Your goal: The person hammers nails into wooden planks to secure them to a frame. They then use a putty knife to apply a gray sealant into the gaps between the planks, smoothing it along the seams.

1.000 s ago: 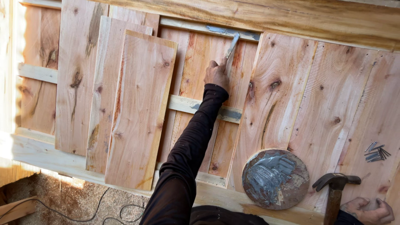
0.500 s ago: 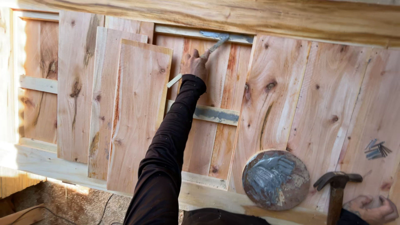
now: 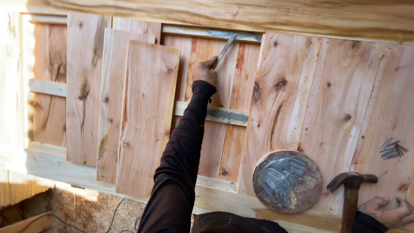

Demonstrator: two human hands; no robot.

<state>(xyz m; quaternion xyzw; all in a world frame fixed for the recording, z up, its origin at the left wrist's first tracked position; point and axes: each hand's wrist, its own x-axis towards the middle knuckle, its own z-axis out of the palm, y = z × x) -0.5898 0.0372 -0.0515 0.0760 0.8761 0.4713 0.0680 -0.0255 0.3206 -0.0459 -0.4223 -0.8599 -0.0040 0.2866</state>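
Note:
My left hand [image 3: 205, 71] is stretched out over the plank surface and closed on the handle of a narrow metal spreading tool [image 3: 225, 48]. The tool's tip rests on a grey smear of paste [image 3: 233, 34] on the upper wooden crossbar. A second grey smear [image 3: 226, 114] lies on the middle crossbar below my arm. My right hand [image 3: 388, 211] rests at the lower right corner on the planks, fingers curled, just beside the wooden handle of a claw hammer [image 3: 350, 192]; it is not gripping the hammer.
A round disc [image 3: 287, 181] smeared with grey paste lies on the planks left of the hammer. A small pile of nails [image 3: 391, 149] sits at the right edge. Loose overlapping boards [image 3: 144, 116] lie at left. Ground and a cable [image 3: 108, 215] show below.
My left hand slid the tool along the upper crossbar; the view also shifted slightly. My right hand and the hammer stayed put.

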